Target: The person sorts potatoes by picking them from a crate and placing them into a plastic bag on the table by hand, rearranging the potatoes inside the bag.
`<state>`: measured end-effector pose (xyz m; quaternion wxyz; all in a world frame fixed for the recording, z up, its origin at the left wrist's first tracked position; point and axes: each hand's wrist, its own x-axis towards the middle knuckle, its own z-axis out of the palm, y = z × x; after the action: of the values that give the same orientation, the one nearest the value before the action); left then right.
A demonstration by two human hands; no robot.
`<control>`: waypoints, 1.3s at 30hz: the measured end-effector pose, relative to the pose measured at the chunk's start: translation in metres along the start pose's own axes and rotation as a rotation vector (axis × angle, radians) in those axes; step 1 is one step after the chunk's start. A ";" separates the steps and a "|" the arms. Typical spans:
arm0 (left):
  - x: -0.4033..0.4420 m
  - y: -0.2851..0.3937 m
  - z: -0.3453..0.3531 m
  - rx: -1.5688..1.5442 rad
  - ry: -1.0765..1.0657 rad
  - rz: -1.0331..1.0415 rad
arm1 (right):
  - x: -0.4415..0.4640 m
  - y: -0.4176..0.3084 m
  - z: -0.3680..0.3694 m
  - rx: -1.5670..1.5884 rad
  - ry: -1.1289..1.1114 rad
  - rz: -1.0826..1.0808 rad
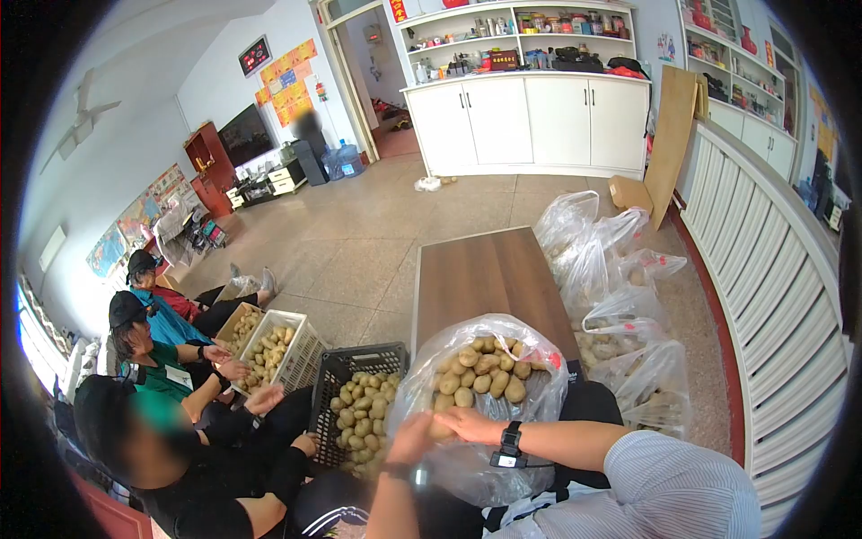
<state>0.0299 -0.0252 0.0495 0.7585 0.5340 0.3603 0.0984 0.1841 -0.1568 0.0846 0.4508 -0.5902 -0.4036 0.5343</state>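
A clear plastic bag (539,404) stands wide open in front of me, with several potatoes (489,368) heaped inside. At the bag's near left edge my two hands meet. My left hand (411,438), a little blurred, has its fingers curled inward. My right hand (473,425), with a black band on its wrist, reaches left with its fingers closed. Between them a potato (440,429) shows in part, mostly covered by the fingers. Just left of the bag is a black plastic crate (321,382) holding many potatoes.
A brown wooden table (489,269) stands beyond the bag. Tied plastic bags (628,314) line the right side, beside a white railing (763,234). To the left, several people sit around a white crate (310,346) and a cardboard box (238,319) of potatoes.
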 end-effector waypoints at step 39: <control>0.034 -0.079 -0.156 -0.357 0.868 0.131 | 0.009 0.104 -0.083 -1.126 0.617 -0.048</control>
<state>-0.0661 0.0754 -0.0614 0.6101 0.3263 0.5870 0.4204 0.2671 -0.1847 -0.0156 0.1791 -0.8539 -0.4873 0.0357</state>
